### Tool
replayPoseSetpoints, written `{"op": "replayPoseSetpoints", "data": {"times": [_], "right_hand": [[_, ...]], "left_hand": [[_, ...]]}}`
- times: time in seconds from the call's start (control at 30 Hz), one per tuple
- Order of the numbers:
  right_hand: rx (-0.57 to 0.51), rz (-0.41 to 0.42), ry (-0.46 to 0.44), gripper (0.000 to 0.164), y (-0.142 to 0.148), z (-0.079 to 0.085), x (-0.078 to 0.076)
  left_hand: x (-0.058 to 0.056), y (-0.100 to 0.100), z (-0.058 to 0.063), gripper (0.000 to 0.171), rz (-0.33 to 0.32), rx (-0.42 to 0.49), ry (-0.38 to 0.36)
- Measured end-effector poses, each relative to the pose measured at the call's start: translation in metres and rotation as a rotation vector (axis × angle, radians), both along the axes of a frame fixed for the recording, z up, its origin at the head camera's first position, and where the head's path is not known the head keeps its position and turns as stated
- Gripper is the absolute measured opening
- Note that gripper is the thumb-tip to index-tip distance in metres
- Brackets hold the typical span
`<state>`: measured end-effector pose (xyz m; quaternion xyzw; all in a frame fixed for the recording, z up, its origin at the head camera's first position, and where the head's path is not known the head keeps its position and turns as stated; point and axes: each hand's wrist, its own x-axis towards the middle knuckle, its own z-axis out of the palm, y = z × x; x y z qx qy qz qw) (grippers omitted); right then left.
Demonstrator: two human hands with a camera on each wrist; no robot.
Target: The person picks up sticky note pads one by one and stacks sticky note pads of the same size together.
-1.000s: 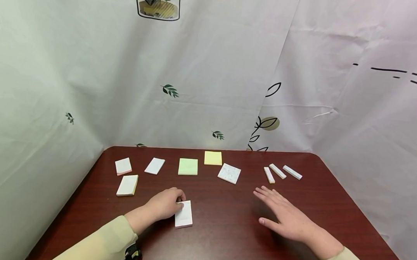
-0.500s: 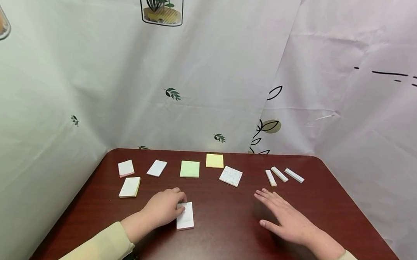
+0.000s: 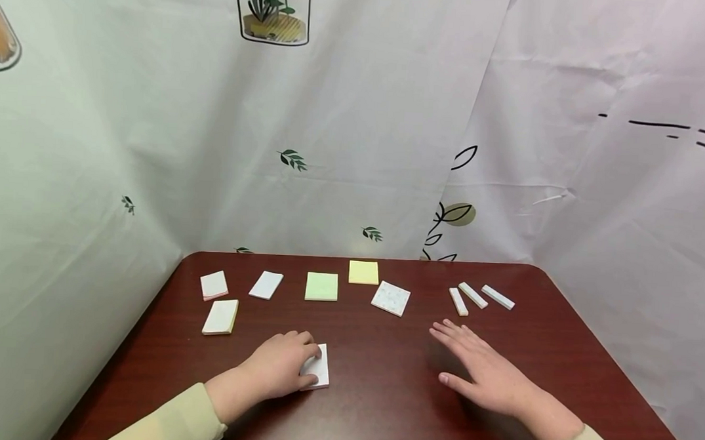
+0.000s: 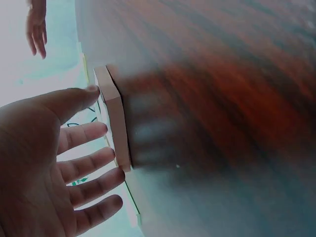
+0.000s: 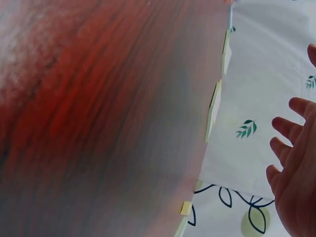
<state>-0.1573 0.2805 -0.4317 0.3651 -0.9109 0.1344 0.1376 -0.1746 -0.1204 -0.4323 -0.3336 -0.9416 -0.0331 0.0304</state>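
We see the left hand (image 3: 284, 366) loosely spread, fingertips (image 4: 101, 129) on the white pad (image 3: 321, 368), likely to steady it on the bench (image 3: 380, 395); the right hand (image 3: 486, 371), splayed, holds nothing.

Pale cloth (image 3: 363, 115) hangs behind and beside the desk (image 3: 382, 359), printed with a plant jar (image 3: 275, 25) well above the desk and a leaf sprig (image 3: 372, 234) near its back edge.

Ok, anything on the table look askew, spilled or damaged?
Nothing looks spilled or damaged, though the left grip partly covers a white pad. The patterned pad looks askew: it's turned, while the green pad and yellow pad sit nearly square to the table's far edge. The narrow strips slant unevenly too.
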Motion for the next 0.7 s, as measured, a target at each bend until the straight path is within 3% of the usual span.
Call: {"op": "replayPoseSetpoints", "data": {"times": [0.23, 0.5, 0.7], "right_hand": [[0.002, -0.021, -0.015, 0.072, 0.0030, -0.0006, 0.0026], [-0.003, -0.027, -0.022, 0.071, 0.0045, -0.0015, 0.0038], [-0.003, -0.027, -0.025, 0.073, 0.0048, -0.0028, 0.0035]], "left_hand": [[0.0012, 0.0026, -0.0013, 0.048, -0.011, -0.006, -0.030], [-0.0027, 0.0048, -0.0033, 0.051, -0.048, -0.063, 0.025], [-0.0042, 0.0069, -0.0019, 0.043, -0.082, -0.111, 0.083]]}}
